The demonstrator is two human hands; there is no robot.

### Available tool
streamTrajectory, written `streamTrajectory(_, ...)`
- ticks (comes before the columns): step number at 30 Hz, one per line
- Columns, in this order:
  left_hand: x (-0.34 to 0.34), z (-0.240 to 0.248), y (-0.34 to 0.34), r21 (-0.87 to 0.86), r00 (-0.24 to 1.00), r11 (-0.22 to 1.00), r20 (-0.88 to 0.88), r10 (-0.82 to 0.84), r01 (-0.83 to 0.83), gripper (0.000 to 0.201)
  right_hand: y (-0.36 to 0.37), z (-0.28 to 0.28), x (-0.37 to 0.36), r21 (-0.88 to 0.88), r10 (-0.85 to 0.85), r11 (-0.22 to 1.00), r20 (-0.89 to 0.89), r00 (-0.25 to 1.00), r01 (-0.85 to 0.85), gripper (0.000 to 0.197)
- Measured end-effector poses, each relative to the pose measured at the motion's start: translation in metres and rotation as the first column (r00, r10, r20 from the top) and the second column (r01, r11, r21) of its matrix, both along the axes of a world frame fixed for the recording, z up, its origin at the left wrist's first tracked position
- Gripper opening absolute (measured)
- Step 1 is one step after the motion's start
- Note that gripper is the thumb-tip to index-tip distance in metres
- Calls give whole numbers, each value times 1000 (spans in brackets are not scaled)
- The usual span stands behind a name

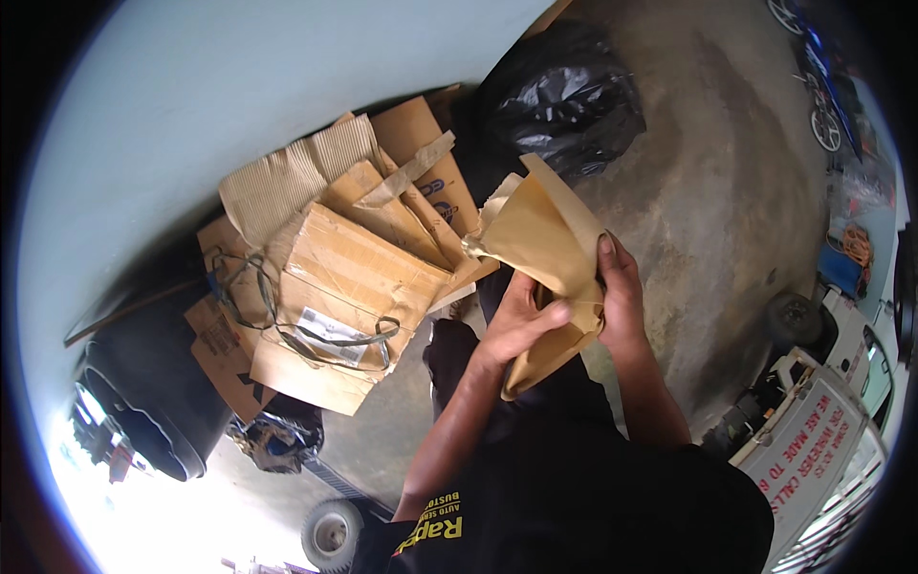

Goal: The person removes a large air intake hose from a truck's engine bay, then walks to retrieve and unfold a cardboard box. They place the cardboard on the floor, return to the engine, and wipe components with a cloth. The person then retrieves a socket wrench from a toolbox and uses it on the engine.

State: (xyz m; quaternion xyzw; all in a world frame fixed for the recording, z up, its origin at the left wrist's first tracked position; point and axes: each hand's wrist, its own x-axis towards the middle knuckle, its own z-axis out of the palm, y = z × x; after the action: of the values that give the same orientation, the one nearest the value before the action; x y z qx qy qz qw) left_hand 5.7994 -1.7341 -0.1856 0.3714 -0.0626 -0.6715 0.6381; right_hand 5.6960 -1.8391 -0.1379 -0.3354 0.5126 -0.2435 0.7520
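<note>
A folded, creased piece of brown paper (550, 225) is held in front of my body, its upper edge torn and ragged. My left hand (521, 320) grips its lower left side, thumb across the front. On the paper's right side my right hand (620, 292) is closed, fingers partly hidden behind it. To the left of my hands leans a pile of flattened cardboard (368, 249), including a ribbed corrugated sheet (301, 172). A dark strap (266, 297) lies loosely looped over the front pieces, near a white label (330, 335).
A black plastic bag (569, 105) sits on the concrete floor beyond the paper. At left are a large black bin (158, 383), a pale wall (239, 67) and a wheel (332, 532). A bicycle (824, 105) and a white vehicle with a lettered board (813, 445) stand at right.
</note>
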Motion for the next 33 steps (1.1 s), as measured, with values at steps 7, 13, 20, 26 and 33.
streamTrajectory(7, -31, 140, -7, 214, 808, 847, 479, 343, -487, 58, 94, 108, -49, -653, -180, 735, -445, 877, -181, 50)
streamTrajectory(13, -139, 267, -56, 78, 827, 853, 306, 472, -516, 75, 121, 171, -133, 33, -402, 899, 459, 792, 437, 75)
streamTrajectory(20, -356, 258, -81, -190, 845, 843, -97, -526, 503, 50, 55, 232, -350, -540, -582, 289, 556, 593, 790, 60)
streamTrajectory(26, -511, 289, -155, -152, 654, 685, -211, -726, 712, 66, 55, 294, -566, -932, -817, -77, 262, 514, 353, 42)
streamTrajectory(33, -680, 339, -190, -614, 730, 410, 470, -496, 675, 35, -32, 296, -671, -898, -846, -39, 263, 463, 439, 30)
